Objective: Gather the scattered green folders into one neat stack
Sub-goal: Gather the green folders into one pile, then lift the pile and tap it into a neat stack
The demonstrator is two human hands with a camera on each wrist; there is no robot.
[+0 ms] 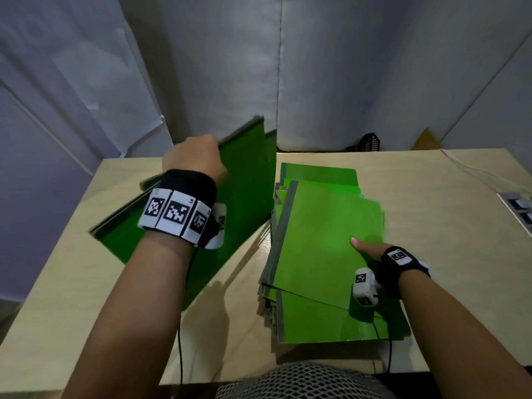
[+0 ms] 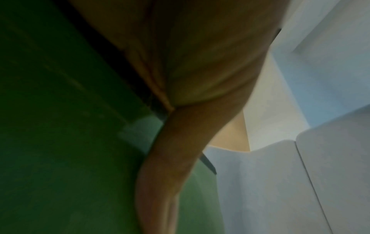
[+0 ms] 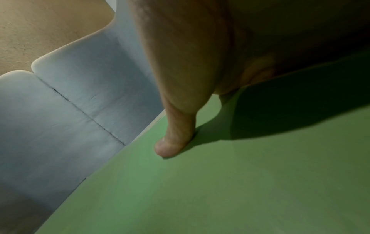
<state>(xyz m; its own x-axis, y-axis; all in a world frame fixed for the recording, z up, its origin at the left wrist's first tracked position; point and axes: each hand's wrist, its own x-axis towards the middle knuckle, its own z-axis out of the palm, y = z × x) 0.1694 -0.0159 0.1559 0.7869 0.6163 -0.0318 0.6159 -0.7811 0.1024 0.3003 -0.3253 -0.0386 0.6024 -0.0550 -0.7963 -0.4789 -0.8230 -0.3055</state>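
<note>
A stack of green folders [image 1: 325, 226] lies roughly squared on the right half of the pale wooden table [image 1: 86, 283]. My right hand [image 1: 371, 250] holds its right edge, with the thumb [image 3: 176, 134] pressed flat on the top folder [image 3: 220, 190] and the other fingers hidden under the edge. My left hand [image 1: 195, 159] grips the upper edge of a green folder [image 1: 244, 197] raised and tilted over the left half of the table, just left of the stack. A second green sheet shows behind it. In the left wrist view the thumb [image 2: 170, 158] lies against that folder [image 2: 60, 126].
Grey fabric panels [image 1: 345, 67] close off the back of the table. A black basket [image 1: 370, 142] sits behind the far edge. A white power strip [image 1: 518, 208] and its cable lie at the right edge. A mesh surface [image 1: 302, 381] is at the near edge.
</note>
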